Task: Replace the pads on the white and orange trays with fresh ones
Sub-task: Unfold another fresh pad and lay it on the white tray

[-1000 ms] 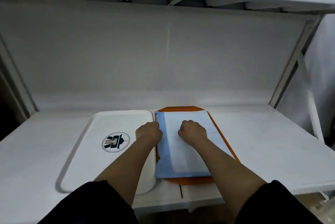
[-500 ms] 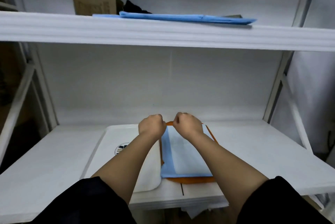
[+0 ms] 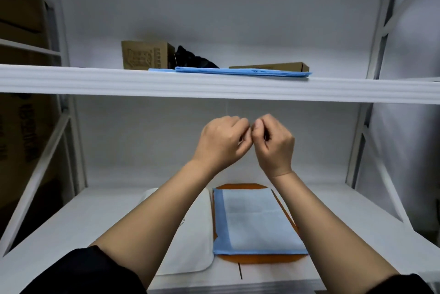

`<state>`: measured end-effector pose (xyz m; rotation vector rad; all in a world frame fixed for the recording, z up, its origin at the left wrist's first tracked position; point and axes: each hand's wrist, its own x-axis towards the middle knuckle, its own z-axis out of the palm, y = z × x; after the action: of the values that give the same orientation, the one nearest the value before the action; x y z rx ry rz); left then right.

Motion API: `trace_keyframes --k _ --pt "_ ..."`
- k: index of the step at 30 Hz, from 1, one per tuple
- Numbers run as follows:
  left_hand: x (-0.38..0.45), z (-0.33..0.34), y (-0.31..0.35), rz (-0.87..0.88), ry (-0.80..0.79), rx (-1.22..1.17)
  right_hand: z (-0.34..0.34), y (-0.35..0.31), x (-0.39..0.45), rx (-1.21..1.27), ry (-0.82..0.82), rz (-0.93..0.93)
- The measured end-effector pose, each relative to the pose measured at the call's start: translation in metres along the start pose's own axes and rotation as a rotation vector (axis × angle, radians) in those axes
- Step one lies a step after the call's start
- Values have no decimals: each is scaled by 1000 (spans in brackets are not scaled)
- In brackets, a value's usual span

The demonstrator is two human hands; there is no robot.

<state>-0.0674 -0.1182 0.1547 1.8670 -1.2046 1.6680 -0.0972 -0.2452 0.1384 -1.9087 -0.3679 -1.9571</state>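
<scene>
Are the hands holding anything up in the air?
Nothing can be seen in either grip. The left hand and right hand are raised with fingers curled, knuckles almost meeting. The blue-edged pad lies flat on the orange tray.

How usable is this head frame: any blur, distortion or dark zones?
Head view: wide-angle bending bows the upper shelf edge and splays the uprights; light is flat and dim, with the far left where cardboard boxes stand nearly black; left hand and right hand look slightly soft; the blue pad on the orange tray reads clearly.
</scene>
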Motion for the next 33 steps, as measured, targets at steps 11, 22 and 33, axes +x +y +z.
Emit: trace_keyframes --k 11,22,33 --pt "65 -39 -2 207 223 171 -29 -19 80 -97 182 -330" --pt "101 -41 -36 -247 -154 326 -12 -4 131 -380 -437 -64" --pt "110 -40 -69 -471 -692 296 -7 18 144 -470 -869 94"
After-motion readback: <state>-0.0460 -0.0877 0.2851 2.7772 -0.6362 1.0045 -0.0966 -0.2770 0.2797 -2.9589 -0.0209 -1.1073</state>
